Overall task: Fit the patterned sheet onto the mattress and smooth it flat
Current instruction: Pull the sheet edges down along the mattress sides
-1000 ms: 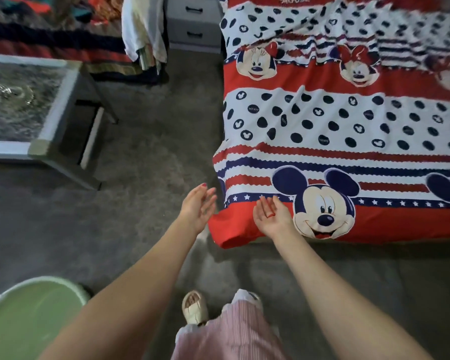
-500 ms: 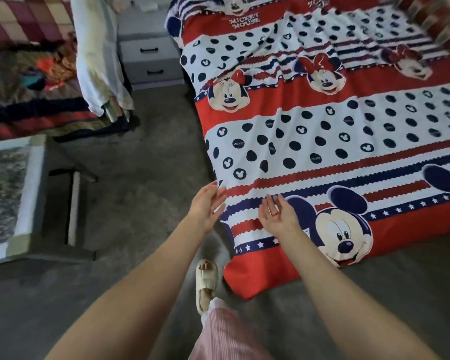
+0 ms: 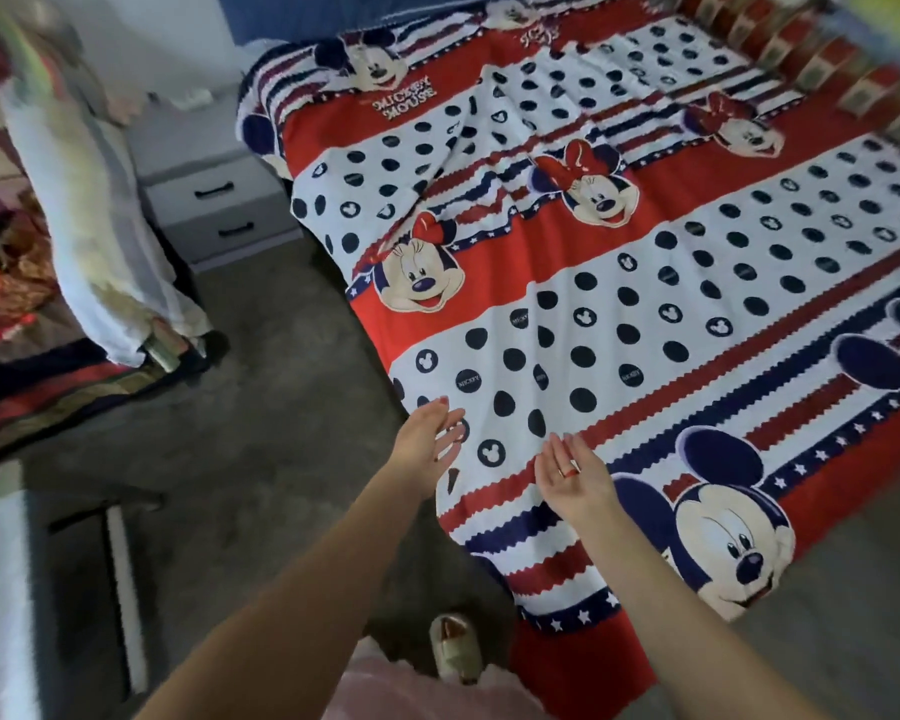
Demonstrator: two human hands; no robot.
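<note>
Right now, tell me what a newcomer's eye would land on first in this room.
The sheet grabs attention first: red, white and navy cartoon mice and dots spread across the bed, with a rumpled fold near its far middle. Next come the two bare hands, the left hand and right hand, open above the near corner, a red ring on the right. A pale nightstand stands beside the bed's far left corner.

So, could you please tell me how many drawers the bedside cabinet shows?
2: an upper drawer and a lower drawer, stacked on the grey bedside cabinet left of the bed. Hanging white cloth covers the cabinet's left side.
</note>
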